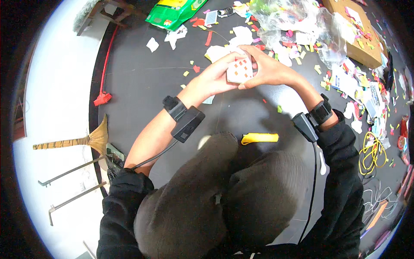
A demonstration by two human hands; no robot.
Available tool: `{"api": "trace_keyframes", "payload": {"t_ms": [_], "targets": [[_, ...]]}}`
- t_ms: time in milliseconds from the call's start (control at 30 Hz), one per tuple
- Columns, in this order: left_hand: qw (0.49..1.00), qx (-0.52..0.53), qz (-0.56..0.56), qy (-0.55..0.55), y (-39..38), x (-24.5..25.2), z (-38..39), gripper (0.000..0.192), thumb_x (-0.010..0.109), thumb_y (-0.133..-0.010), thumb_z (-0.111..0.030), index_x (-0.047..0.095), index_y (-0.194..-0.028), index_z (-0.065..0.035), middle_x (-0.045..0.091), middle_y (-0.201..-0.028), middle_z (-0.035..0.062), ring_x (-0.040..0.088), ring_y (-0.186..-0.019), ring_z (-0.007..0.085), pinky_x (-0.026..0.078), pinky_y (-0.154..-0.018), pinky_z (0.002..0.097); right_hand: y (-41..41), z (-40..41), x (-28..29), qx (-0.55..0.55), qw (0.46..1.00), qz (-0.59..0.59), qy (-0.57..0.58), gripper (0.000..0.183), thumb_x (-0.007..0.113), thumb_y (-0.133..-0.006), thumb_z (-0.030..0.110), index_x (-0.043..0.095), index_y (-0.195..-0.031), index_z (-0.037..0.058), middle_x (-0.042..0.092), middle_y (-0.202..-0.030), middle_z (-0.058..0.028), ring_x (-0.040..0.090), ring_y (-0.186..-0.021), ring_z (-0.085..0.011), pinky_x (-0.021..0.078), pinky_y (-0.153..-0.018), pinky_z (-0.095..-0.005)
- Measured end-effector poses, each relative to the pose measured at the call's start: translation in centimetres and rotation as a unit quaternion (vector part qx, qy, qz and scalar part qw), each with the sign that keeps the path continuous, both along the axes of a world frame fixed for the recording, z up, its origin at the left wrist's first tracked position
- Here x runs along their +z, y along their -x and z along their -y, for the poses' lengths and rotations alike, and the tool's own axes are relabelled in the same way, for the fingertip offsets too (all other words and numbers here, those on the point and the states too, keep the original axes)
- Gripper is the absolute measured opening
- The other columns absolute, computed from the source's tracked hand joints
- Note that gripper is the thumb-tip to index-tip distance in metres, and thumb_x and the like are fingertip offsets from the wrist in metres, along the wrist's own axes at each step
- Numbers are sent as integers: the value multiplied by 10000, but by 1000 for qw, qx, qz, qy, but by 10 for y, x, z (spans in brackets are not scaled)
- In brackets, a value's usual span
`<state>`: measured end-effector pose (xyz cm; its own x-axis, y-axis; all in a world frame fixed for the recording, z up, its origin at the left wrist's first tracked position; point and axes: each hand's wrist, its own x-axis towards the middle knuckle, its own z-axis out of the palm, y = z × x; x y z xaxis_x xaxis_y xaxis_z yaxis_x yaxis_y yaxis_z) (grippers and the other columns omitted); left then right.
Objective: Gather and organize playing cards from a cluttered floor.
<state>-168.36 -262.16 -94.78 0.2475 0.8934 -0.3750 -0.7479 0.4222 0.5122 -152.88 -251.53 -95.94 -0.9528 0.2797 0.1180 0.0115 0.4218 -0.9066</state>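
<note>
A stack of playing cards is held between both hands, a red diamond card facing up. My left hand grips it from the left, the thumb along its upper edge. From the right, my right hand holds its right side and lower corner between thumb and fingers. Beyond the hands, crumpled white paper lies on the dark floor. Nearer the knees lies a yellow strip-like object. A card with a patterned back rests farther off, near the green bag.
Paper scraps, clear plastic film and a cardboard box cover the upper right. A coiled yellow cord lies at the right. Along the left wall are a red broom, a straw broom and two metal rods.
</note>
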Motion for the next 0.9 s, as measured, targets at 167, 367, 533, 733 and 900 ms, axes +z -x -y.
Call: {"api": "trace_keyframes", "payload": {"t_ms": [167,367,533,733,900], "targets": [[1000,12,-19,1,22,26,-3,204,517,-892,-153,526,-1081,-77,602,-1031,62,606,-950,179,519,-804,335,21,-3,30,26,999,17,8,1020,823,-562,265,245,-1348,-33,408,-1275,-173,446,-1172,-234,372,-992,-329],[999,1,22,38,50,-1,-14,161,543,-881,-198,551,-1008,-99,620,-926,56,628,-846,191,525,-571,364,48,2,24,-19,999,24,-14,1026,831,-556,265,246,-1352,-16,405,-1282,-175,444,-1176,-249,399,-968,-343],[995,-22,86,41,80,-20,-14,205,525,-875,-152,515,-1048,-42,614,-966,103,624,-885,214,514,-819,356,75,9,17,-62,994,76,-38,999,825,-547,284,280,-1327,-19,412,-1250,-178,453,-1149,-269,402,-949,-346],[996,-17,79,39,99,-21,-25,184,528,-865,-135,510,-1030,-57,613,-946,97,627,-864,214,528,-789,355,97,10,24,-107,989,100,-10,978,824,-545,308,307,-1303,-32,421,-1217,-187,450,-1137,-275,391,-943,-343],[995,-24,73,55,106,-36,-26,198,541,-854,-140,507,-1035,-65,613,-948,84,631,-845,205,529,-775,348,103,18,9,-126,983,127,-49,1020,837,-557,252,248,-1355,14,429,-1241,-166,469,-1145,-257,430,-922,-355]]}}
